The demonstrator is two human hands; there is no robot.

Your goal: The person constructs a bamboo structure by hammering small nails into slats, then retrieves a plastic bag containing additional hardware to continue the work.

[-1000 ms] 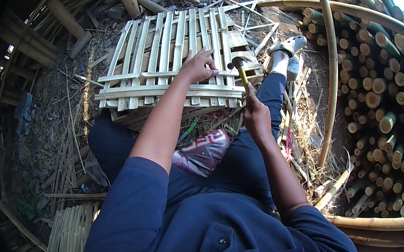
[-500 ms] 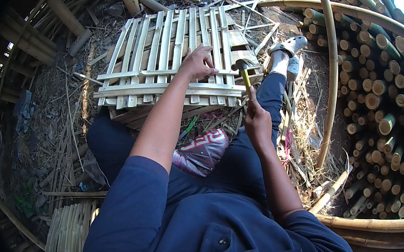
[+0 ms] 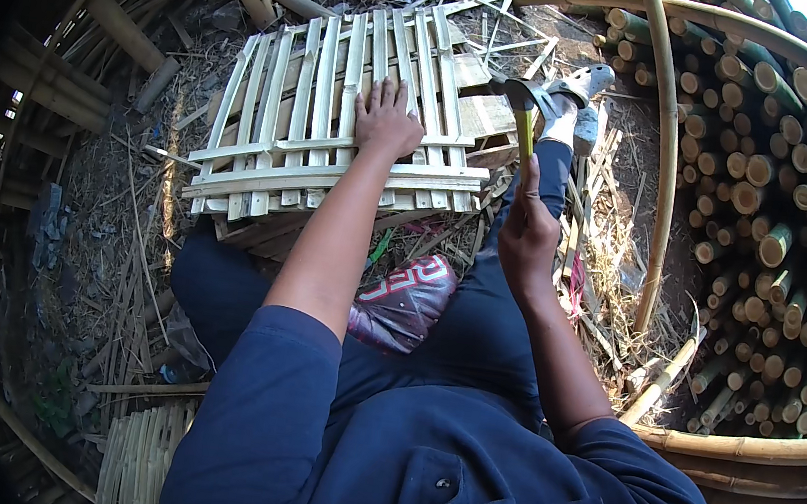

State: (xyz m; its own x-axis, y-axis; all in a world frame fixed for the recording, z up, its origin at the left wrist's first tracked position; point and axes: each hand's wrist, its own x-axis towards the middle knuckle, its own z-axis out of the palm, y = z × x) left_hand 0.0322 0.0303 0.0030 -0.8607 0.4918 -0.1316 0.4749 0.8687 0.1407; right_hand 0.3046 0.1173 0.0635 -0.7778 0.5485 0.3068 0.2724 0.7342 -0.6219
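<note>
Bamboo surrounds the seated person on every side: a stack of cut bamboo poles [image 3: 784,188] with round hollow ends fills the right, and split strips and shavings litter the dirt ground [image 3: 112,246]. Since half a second ago the hammer [image 3: 521,115] has been lifted, its dark metal head now raised above the panel's right edge instead of low against it; the left hand has not shifted. One slatted bamboo panel [image 3: 337,133] lies ahead of the knees, made of about ten pale flat upright slats crossed by two horizontal strips near its lower edge. The left hand [image 3: 387,119] rests flat on the slats, fingers spread wide, pressing near the crossing strips. The right hand [image 3: 527,232] has its fingers wrapped tightly round the hammer's yellow-green handle, just right of the panel. One long curved pole [image 3: 664,183] arches beside the stack. One grey shoe [image 3: 585,88] shows beyond the hammer head.
</note>
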